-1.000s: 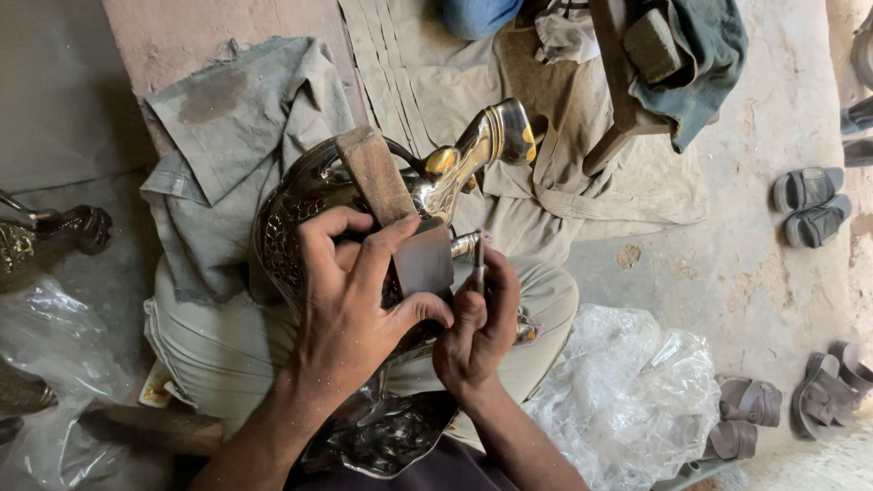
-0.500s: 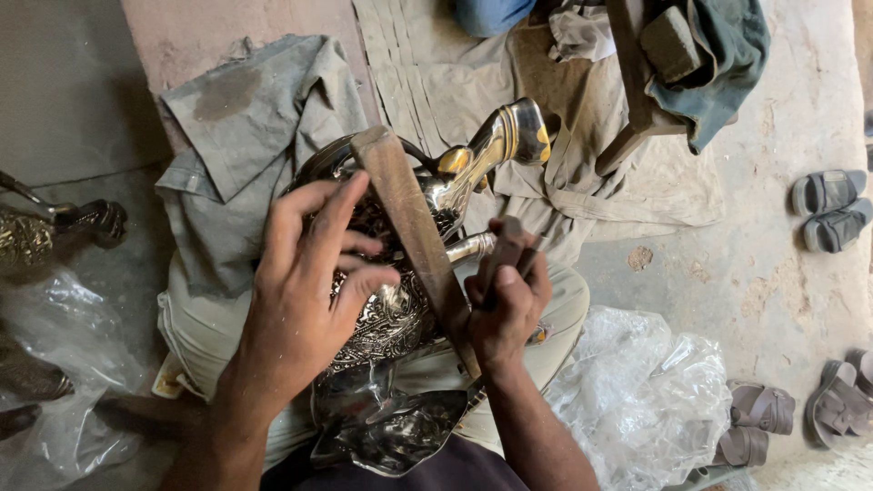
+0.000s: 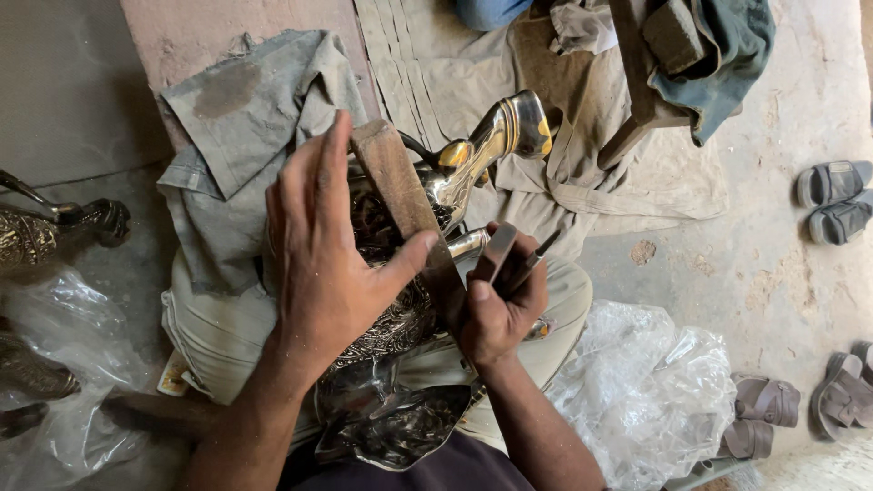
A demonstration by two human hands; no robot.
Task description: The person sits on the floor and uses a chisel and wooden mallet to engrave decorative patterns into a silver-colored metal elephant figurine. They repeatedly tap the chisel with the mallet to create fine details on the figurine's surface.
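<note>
Left hand, fingers now spread open, presses the wooden block against the ornate metal vessel; right hand grips a slim tool.

A crumpled clear plastic bag is seen on the floor at lower right, just beside the knee. A second crinkled clear plastic wrapping is recorded at lower left. No labels, signs or screens are observed.

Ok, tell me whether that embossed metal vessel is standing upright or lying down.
Lying down. The embossed metal vessel rests sideways across the person's lap, spout pointing away, under the left hand.
</note>
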